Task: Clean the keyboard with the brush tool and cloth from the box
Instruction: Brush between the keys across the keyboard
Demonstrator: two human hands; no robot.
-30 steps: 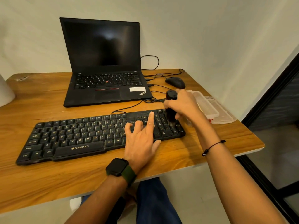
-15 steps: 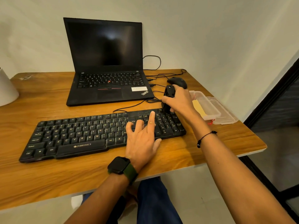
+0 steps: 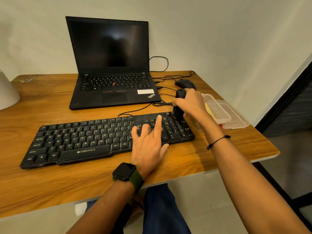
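A black Zebronics keyboard (image 3: 81,141) lies across the wooden desk (image 3: 50,179). My right hand (image 3: 190,103) grips a black brush tool (image 3: 178,108) upright, its lower end on the top rows of the number pad at the keyboard's right end. My left hand (image 3: 148,142) rests flat on the keys just left of the number pad, fingers spread and straight. A clear plastic box (image 3: 217,110) stands right of the keyboard with a yellow cloth (image 3: 209,109) inside; my right wrist hides part of it.
An open black laptop (image 3: 111,78) stands behind the keyboard. A black mouse (image 3: 184,83) and several cables (image 3: 162,92) lie behind my right hand. The box's clear lid (image 3: 236,120) lies beside the box near the desk's right edge. A white object (image 3: 6,93) sits far left.
The brush tool in my right hand has moved from the lower right of the number pad up to its top rows. My left hand has stayed on the keys.
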